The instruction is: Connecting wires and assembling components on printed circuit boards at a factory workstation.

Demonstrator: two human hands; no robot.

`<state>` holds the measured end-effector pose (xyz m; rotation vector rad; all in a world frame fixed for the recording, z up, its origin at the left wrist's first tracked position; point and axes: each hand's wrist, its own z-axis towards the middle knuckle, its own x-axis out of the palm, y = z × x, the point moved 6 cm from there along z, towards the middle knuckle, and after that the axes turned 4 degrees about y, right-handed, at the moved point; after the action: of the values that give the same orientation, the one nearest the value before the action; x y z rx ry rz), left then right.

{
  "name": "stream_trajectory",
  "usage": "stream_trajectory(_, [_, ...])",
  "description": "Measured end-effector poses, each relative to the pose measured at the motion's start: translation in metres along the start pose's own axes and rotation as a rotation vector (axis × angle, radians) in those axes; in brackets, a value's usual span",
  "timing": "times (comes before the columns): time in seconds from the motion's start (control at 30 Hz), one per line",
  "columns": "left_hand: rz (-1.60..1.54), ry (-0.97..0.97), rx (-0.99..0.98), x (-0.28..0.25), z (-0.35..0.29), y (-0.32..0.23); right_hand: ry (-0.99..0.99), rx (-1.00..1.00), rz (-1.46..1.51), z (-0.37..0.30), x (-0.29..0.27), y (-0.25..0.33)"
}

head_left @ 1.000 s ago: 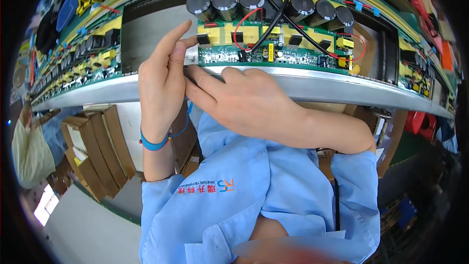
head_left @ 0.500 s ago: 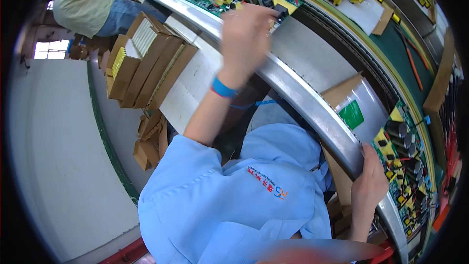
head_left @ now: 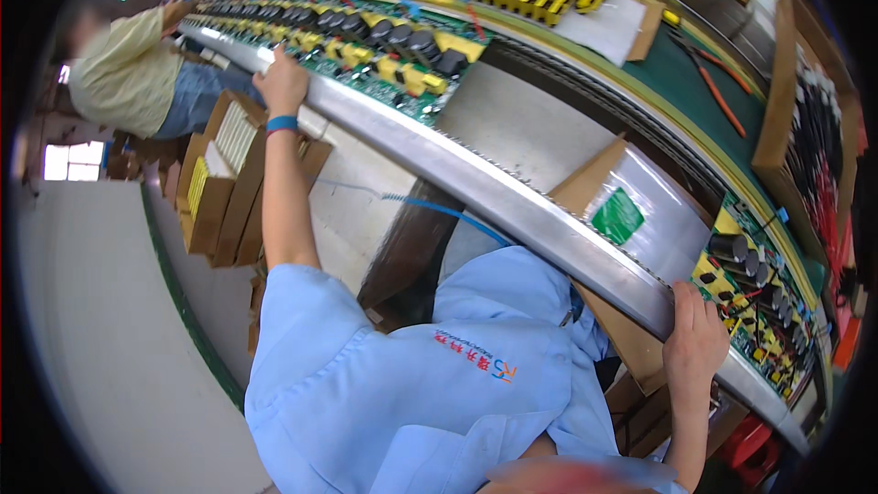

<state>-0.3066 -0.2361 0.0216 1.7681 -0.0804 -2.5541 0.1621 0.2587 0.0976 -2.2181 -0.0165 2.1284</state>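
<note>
The left hand (head_left: 282, 84) is resting on the metal rail (head_left: 512, 203) at the upper left of the frame; its fingers are bending over the edge, but I cannot tell whether they are pinching anything. The right hand (head_left: 697, 338) is lying over the same rail at the lower right, its fingers pressed close together; its thumb is hidden, so its hold is not clear to me.

A row of circuit boards (head_left: 384, 64) is lying behind the rail in the upper left, beside the left hand. More boards (head_left: 745, 297) are sitting at the lower right, just beside the right fingers.

In my judgement, the main danger is coming from this closeness. If the left fingers slip inward, they could be bending small parts on the nearest board; the right fingers could be catching the wires there. Pushing one board unevenly could be making it knock its neighbour or sit crooked against the rail. The blue coiled cord (head_left: 430, 203) is hanging below the rail, near its middle; a wide reach could be pulling it tight, or it could be snagging.
</note>
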Motion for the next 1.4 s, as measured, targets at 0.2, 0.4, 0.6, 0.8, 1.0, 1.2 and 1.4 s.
stream_trajectory(0.2, [-0.055, -0.004, 0.041, 0.010, 0.009, 0.024, 0.033, 0.158, -0.048, -0.005, 0.018, -0.011])
stream_trajectory(0.4, [-0.028, -0.027, 0.119, 0.037, 0.019, 0.023, 0.035, 0.385, -0.145, -0.040, 0.052, -0.053])
stream_trajectory(0.6, [-0.153, -0.009, 0.259, 0.023, -0.010, 0.022, 0.014, 0.537, -0.193, -0.049, 0.072, -0.077])
stream_trajectory(0.8, [-0.227, 0.014, 0.454, -0.023, -0.086, -0.083, -0.134, 0.625, -0.081, -0.047, 0.056, -0.114])
stream_trajectory(1.0, [-0.339, 0.116, 0.597, -0.073, -0.161, -0.153, -0.449, 0.473, 0.026, 0.049, 0.010, -0.157])
stream_trajectory(1.2, [-0.448, 0.162, 0.820, -0.117, -0.194, -0.220, -0.284, 0.438, 0.155, 0.151, 0.042, -0.234])
stream_trajectory(1.4, [-0.364, -0.067, 0.929, -0.167, -0.160, -0.246, -0.121, 0.467, 0.337, 0.167, 0.060, -0.253])
